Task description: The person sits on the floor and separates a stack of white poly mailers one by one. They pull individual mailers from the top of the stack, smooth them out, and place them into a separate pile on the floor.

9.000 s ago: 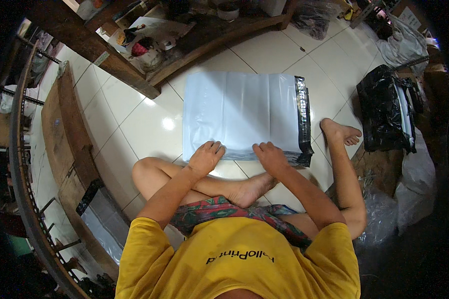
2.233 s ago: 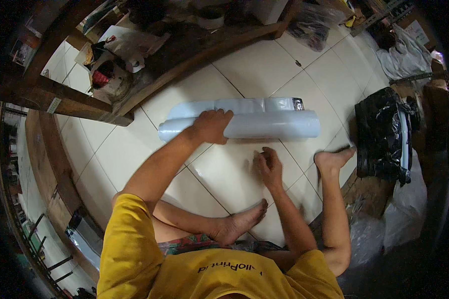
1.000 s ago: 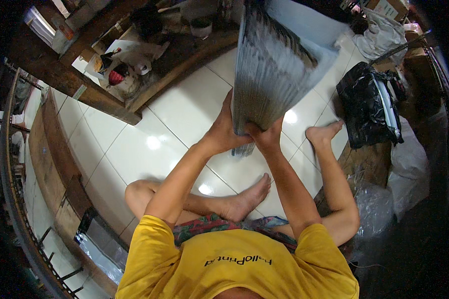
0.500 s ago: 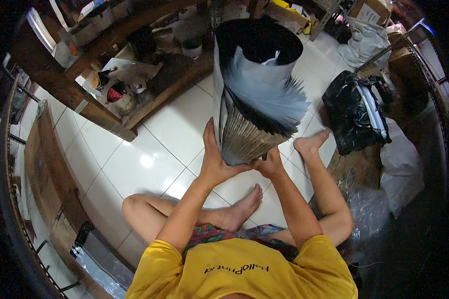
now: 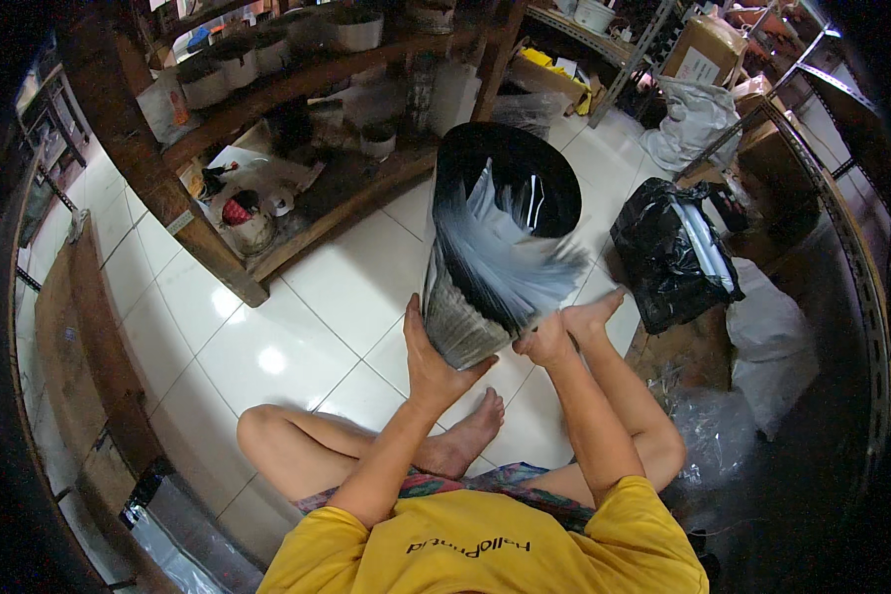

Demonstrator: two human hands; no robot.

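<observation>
A thick stack of thin black and grey plastic sheets point(image 5: 495, 262) stands tilted between my hands above the floor. Its upper part curls over into a black loop, and many loose edges fan out to the right. My left hand point(image 5: 436, 364) is closed round the lower left edge, thumb up along the side. At the lower right edge, my right hand point(image 5: 546, 342) also grips the stack; most of its fingers are hidden behind it.
I sit on white floor tiles point(image 5: 267, 361) with bent legs. A wooden shelf point(image 5: 317, 223) holding pots stands ahead on the left. To the right lie a black plastic bundle point(image 5: 663, 257) and clear plastic wrap point(image 5: 718, 426). A wooden board point(image 5: 79, 327) is at far left.
The stack has come down and looks smaller, with its curled top lower in the view. Its fanned edges have shifted. Both hands stay on it, and the view has tilted slightly upward.
</observation>
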